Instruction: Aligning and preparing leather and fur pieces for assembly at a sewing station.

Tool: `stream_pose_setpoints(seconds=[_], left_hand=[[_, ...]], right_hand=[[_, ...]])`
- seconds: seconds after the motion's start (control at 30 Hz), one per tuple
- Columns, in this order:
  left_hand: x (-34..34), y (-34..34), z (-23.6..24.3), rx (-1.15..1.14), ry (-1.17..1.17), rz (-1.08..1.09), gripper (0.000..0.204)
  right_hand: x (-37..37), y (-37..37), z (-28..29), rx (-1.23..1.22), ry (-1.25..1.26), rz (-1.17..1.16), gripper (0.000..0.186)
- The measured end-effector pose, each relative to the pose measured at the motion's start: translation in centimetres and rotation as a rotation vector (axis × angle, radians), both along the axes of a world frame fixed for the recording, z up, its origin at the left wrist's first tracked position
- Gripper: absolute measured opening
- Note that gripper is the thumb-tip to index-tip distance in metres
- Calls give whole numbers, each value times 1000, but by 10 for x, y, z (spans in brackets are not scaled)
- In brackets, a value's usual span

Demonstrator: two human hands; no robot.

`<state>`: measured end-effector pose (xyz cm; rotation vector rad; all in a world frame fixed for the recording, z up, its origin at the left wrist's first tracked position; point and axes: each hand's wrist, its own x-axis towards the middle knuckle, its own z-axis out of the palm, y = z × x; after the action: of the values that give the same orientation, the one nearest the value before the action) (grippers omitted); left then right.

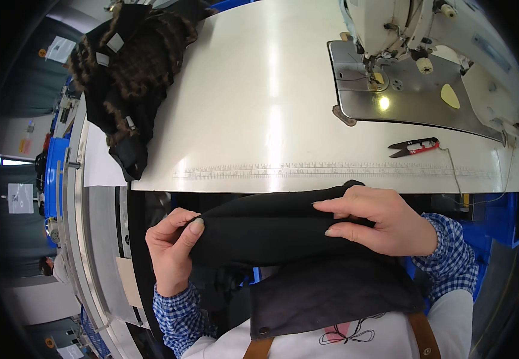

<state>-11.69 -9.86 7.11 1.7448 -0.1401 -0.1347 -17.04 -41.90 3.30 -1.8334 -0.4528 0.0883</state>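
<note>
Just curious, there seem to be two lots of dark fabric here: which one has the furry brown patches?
The heap of fabric on the table's far left corner. The black cloth gripped by the left hand and right hand is plain black.

Matt black cloth (277, 230), glossy smooth tabletop (259, 96), shiny metal plate (409, 96)
</note>
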Motion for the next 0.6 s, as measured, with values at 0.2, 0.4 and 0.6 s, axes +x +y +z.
stream_pose_setpoints(seconds=[0.2,0.4,0.6], left_hand=[[7,11,-6,24,17,81,13],[19,10,-12,19,15,90,16],[21,13,-11,44,12,90,20]], right_hand=[[-13,-13,-13,-77,-92,10,21],[-20,-23,-16,-50,-16,-53,18],[-22,-29,-23,17,81,-85,16]])
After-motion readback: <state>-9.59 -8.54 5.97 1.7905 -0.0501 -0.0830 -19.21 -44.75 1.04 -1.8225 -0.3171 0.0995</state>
